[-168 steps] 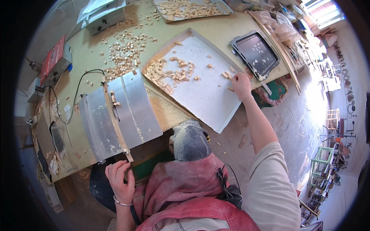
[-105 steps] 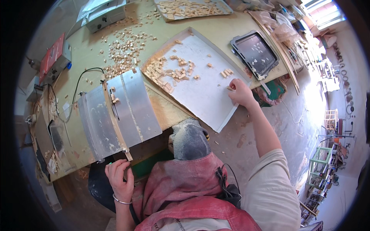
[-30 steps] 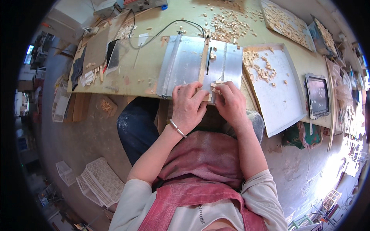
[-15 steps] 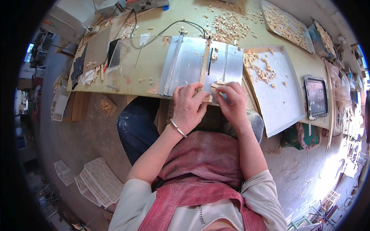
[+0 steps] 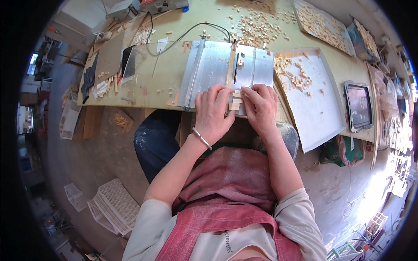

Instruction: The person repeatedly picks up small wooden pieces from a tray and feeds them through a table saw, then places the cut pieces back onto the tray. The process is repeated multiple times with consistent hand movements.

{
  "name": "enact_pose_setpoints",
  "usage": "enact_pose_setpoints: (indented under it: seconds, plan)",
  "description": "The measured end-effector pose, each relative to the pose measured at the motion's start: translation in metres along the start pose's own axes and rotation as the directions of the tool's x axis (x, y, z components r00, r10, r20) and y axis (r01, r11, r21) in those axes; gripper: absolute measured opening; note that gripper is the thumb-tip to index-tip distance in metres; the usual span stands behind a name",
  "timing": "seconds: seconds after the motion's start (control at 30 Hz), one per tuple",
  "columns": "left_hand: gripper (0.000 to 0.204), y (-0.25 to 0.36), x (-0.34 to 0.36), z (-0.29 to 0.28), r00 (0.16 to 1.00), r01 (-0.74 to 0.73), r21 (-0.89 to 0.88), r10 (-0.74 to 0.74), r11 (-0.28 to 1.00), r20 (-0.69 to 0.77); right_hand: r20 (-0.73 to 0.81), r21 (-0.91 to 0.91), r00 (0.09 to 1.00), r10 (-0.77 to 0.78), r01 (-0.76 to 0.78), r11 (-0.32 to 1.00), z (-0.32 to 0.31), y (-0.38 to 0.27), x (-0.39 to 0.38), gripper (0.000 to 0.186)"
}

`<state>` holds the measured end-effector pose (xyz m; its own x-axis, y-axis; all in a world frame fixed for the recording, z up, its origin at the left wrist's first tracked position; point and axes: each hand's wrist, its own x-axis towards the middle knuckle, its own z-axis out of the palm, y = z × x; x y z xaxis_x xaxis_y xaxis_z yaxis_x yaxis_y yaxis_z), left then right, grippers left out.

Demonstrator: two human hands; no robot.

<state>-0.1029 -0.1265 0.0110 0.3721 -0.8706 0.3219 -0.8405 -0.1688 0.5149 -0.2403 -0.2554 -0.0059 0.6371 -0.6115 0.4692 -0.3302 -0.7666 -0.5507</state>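
Observation:
My left hand (image 5: 213, 112), with a metal bracelet at the wrist, has curled fingers gripping small pale wooden blocks (image 5: 234, 105) at the front edge of a silvery metal plate (image 5: 209, 65). My right hand (image 5: 261, 108) holds the same group from the right, thumb and fingers closed against it; the blocks are partly hidden. A long wooden strip (image 5: 230, 71) runs front to back on the plate, beside a dark narrow slot (image 5: 235, 74). More small blocks (image 5: 241, 61) lie near the slot.
A white tray (image 5: 315, 122) with blocks stands right, beside a black-framed tray (image 5: 358, 106). Loose blocks (image 5: 257, 26) and a second filled tray (image 5: 322, 30) lie behind. A clear sheet (image 5: 146, 65), cables and a control box (image 5: 163, 4) are at left. Plastic crates (image 5: 115, 206) lie on the floor.
Since the earliest frames the view has swung round and my right hand has left the white tray to join my left at the plate. In the last half second both have moved slightly forward.

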Motion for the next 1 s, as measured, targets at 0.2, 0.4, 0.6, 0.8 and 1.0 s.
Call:
enact_pose_setpoints:
  seconds: [0.2,0.4,0.6,0.8,1.0]
  plan:
    - [0.06,0.001,0.008,-0.006,0.998,-0.017,0.029,0.015,0.999,0.06,-0.015,-0.027,0.999,-0.029,0.028,0.999,0.001,0.002,-0.004,0.022]
    - [0.058,-0.006,0.014,-0.007,0.993,-0.048,0.04,0.043,0.998,0.107,-0.05,0.013,0.999,0.001,-0.001,1.0,0.002,-0.001,-0.005,0.016]
    - [0.053,-0.014,0.017,-0.007,0.991,-0.052,0.005,0.051,0.999,0.123,0.016,0.037,0.997,-0.072,0.072,0.997,0.003,-0.005,-0.008,0.013]
    - [0.051,-0.014,0.017,-0.009,0.99,-0.041,0.001,0.04,0.999,0.135,0.05,0.09,0.994,-0.097,0.092,0.992,-0.003,-0.003,-0.013,0.012]
    - [0.05,-0.014,0.018,-0.01,0.991,-0.04,-0.004,0.04,0.999,0.129,0.037,0.077,0.994,-0.107,0.104,0.992,-0.003,-0.008,-0.013,0.015]
